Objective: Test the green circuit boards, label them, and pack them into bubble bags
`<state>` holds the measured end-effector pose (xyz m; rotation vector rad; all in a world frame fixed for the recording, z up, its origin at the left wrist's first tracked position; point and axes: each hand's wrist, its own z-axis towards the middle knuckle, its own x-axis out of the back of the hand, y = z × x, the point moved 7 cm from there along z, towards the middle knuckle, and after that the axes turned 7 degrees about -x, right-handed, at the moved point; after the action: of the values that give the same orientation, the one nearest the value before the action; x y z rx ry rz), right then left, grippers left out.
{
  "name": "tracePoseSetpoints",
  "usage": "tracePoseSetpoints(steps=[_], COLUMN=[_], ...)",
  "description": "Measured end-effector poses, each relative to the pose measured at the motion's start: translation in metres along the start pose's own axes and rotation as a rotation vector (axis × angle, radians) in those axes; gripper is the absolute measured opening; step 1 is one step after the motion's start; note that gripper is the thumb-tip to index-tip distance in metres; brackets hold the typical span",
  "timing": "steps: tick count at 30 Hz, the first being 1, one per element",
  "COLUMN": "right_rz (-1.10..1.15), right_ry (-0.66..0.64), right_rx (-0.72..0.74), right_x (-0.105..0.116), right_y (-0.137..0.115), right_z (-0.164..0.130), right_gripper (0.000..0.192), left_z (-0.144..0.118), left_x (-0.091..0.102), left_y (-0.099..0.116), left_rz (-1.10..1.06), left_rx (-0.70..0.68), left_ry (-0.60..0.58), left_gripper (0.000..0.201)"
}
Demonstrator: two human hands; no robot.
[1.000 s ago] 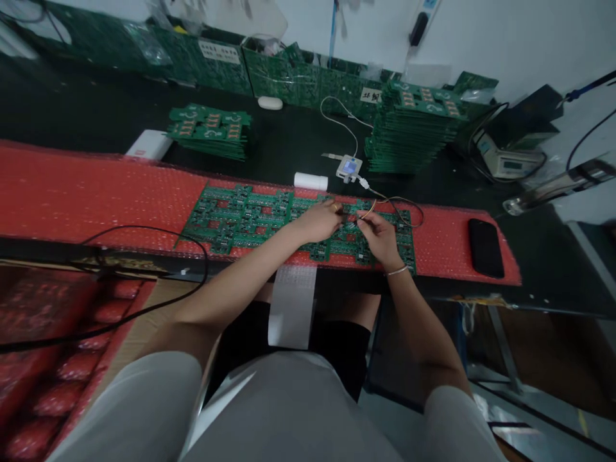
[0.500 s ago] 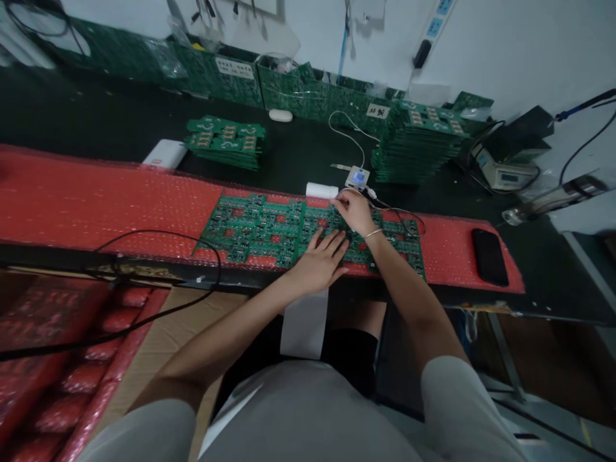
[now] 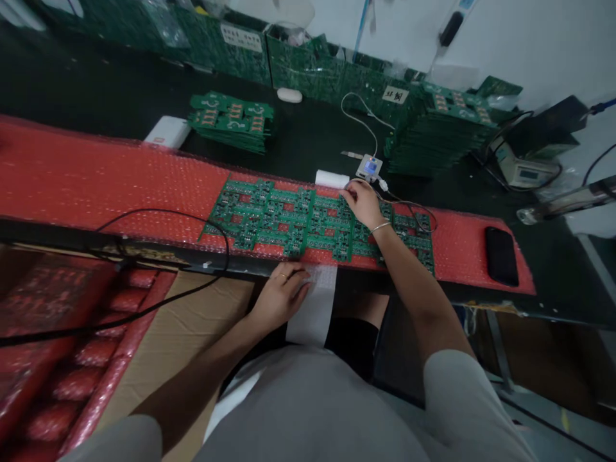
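My left hand is at the table's front edge, wearing a ring. Its fingers are curled, with thumb and fingertips pinched at the left edge of a white strip that hangs over the edge towards my lap. My right hand is over the far side of a panel of joined green circuit boards, thumb and fingers pinched on a thin cable; the fingers hide its end. Beside those fingertips lies a white roll. Just behind is a small device with a lit screen.
Red bubble wrap lies under the panel. Behind stand a short stack of boards and a tall one. A black phone lies at right. A black cable loops over the front edge at left.
My left hand has come off the circuit boards, back towards me, to the white strip at the table edge. My right hand stays over the boards' far side.
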<state>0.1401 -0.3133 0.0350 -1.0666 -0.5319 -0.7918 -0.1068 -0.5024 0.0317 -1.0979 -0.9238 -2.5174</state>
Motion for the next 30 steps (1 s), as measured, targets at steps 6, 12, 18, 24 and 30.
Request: tracePoseSetpoints(steps=[6, 12, 18, 24, 30], right_rz=[0.012, -0.023, -0.010, -0.006, -0.018], right_ry=[0.020, 0.034, 0.004, 0.011, 0.017], right_rx=[-0.023, -0.008, -0.019, -0.015, -0.007], right_x=[-0.005, -0.005, -0.009, -0.010, -0.009], right_y=[0.010, 0.010, 0.013, 0.015, 0.011], right_z=[-0.002, -0.003, -0.003, -0.002, -0.001], right_gripper=[0.029, 0.027, 0.027, 0.026, 0.024], left_z=[-0.017, -0.017, -0.020, -0.018, 0.063], left_x=[-0.033, -0.047, -0.052, -0.041, -0.006], left_y=[-0.003, -0.005, -0.009, 0.004, -0.004], left_rz=[-0.039, 0.079, 0.095, 0.080, 0.015], left_rx=[0.022, -0.016, 0.043, 0.047, 0.036], left_ry=[-0.125, -0.034, -0.021, -0.006, -0.004], left_gripper=[0.014, 0.018, 0.018, 0.018, 0.016])
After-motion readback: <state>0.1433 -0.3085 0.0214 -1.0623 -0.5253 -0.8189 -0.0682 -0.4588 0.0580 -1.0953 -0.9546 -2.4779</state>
